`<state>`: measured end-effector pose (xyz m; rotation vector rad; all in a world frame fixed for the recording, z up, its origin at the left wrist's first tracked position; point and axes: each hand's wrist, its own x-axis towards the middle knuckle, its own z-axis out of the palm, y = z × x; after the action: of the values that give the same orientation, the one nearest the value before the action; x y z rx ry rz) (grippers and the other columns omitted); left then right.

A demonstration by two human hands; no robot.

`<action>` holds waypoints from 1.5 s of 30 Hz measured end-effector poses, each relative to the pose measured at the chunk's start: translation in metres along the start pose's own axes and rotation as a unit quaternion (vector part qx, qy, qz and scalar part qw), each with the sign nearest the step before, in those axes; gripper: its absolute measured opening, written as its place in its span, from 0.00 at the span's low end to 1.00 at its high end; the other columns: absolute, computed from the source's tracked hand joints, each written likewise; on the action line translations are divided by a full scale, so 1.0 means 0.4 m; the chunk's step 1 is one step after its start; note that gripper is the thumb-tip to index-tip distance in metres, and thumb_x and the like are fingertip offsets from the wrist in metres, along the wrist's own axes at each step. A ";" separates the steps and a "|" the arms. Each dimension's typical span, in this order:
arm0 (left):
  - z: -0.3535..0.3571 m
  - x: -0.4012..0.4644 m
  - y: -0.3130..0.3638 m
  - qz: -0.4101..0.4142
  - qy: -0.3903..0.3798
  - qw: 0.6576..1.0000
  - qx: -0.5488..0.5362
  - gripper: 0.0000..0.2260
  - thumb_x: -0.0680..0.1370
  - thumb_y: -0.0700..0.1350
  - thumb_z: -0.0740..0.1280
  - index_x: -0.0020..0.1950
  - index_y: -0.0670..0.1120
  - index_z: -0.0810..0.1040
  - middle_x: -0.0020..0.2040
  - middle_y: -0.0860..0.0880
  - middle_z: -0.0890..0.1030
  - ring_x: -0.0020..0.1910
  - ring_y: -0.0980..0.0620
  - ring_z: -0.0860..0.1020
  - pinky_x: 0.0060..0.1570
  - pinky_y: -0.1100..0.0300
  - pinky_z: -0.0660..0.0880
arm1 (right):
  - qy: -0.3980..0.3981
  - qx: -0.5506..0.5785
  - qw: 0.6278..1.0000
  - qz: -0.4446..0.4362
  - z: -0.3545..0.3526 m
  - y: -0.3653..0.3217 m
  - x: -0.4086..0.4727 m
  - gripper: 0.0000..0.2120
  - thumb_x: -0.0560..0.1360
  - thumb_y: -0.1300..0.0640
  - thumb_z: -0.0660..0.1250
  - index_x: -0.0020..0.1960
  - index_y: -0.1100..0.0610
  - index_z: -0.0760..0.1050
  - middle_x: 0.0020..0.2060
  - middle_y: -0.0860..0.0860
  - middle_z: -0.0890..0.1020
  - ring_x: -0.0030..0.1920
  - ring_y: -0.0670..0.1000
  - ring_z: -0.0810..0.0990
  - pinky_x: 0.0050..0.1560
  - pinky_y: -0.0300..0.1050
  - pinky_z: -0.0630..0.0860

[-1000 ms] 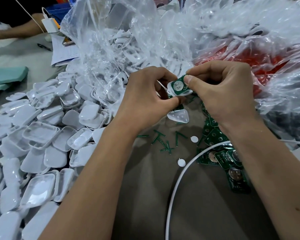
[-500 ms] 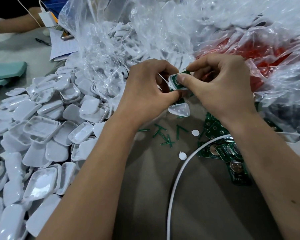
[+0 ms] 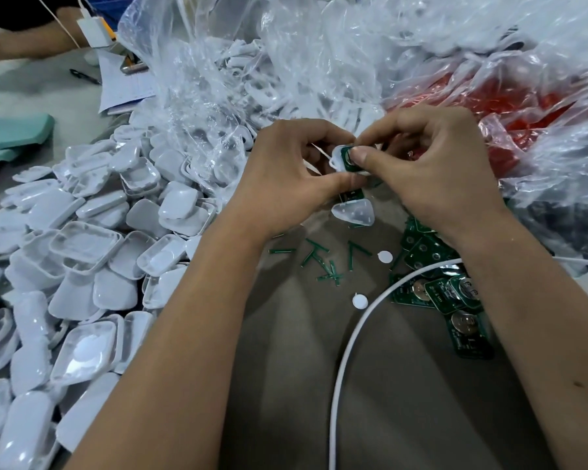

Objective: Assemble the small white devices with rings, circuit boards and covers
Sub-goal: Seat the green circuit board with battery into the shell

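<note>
I see my left hand (image 3: 286, 174) and right hand (image 3: 431, 171) both curled around one small white shell (image 3: 339, 157) held above the table (image 3: 404, 401), my right thumb pressing a green circuit board (image 3: 347, 154) down into it. A triangular white cover (image 3: 353, 212) lies on the table just below my hands. Loose circuit boards (image 3: 455, 296) sit under my right wrist, and the pile of white shells (image 3: 82, 259) lies to my left.

Heap of glossy white moulded-plastic shell halves (image 3: 82, 252), smooth and reflective. Crinkled clear plastic-film bags (image 3: 319, 62), shiny; one over red contents (image 3: 510, 106). Green circuit boards (image 3: 438, 293) with shiny metal coin cells. Matt grey-brown table surface (image 3: 319, 385). Smooth white plastic-coated cable (image 3: 347, 351). Matt white paper sheet (image 3: 123, 83).
</note>
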<state>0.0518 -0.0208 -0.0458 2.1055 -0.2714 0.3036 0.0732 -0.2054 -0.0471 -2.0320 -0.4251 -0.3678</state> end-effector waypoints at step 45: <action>0.056 -0.003 0.033 -0.199 0.010 0.619 -0.760 0.18 0.75 0.47 0.69 0.59 0.37 0.80 0.56 0.41 0.83 0.55 0.45 0.82 0.64 0.53 0.77 | 0.161 0.201 0.963 -0.083 0.052 -0.053 -0.029 0.12 0.77 0.52 0.77 0.57 0.54 0.80 0.47 0.47 0.86 0.47 0.49 0.85 0.44 0.43 0.81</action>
<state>0.0490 -0.0468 -0.0472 0.3856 0.0262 -0.1888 0.0553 -0.1791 -0.0452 -1.5133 -0.4291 -0.6482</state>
